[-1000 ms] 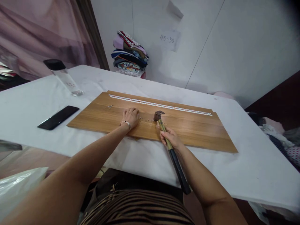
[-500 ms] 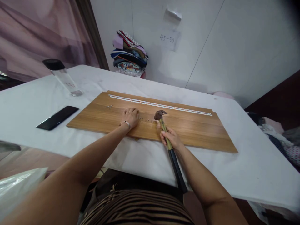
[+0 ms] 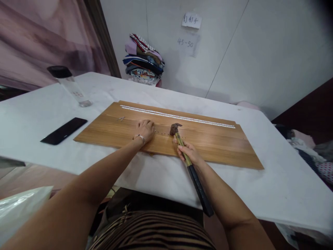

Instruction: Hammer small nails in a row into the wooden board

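Observation:
A long wooden board (image 3: 213,146) lies on the white table (image 3: 273,187). A white measuring strip (image 3: 182,117) runs along its far edge, and a row of small nails (image 3: 161,133) is set in its middle. My left hand (image 3: 145,130) rests on the board just left of the nails, fingers curled; what they hold, if anything, is hidden. My right hand (image 3: 189,153) grips a hammer (image 3: 189,165) high on its handle. The hammer's head is down on the board at the right end of the nail row.
A black phone (image 3: 63,130) lies on the table to the left of the board. A clear bottle with a black cap (image 3: 69,85) stands behind it. Loose nails (image 3: 121,118) lie on the board's left part. Folded clothes (image 3: 143,60) are stacked by the wall.
The hammer head rose slightly half a second ago and has come back down onto the board. My left hand has stayed in place.

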Tool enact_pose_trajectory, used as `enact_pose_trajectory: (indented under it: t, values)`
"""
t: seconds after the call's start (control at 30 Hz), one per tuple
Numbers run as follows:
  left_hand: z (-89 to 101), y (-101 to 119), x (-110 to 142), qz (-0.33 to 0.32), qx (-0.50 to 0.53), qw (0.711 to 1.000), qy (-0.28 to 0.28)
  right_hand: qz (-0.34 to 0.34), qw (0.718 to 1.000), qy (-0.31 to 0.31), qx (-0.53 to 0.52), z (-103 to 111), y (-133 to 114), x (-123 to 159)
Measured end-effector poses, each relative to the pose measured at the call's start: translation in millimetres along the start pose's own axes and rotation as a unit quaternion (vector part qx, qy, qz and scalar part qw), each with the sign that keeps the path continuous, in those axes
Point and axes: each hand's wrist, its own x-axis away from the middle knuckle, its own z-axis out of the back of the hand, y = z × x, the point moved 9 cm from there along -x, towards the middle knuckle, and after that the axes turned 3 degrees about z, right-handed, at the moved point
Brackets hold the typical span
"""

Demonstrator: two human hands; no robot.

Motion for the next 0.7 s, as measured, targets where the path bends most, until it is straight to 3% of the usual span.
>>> enact_pose_trajectory:
  t: [0.7]
  values:
    - [-0.6,-1.1,-0.3,0.003,0.007,1.000,0.003,0.010,1.000,0.000,-0.003,0.5,-1.4,-0.3]
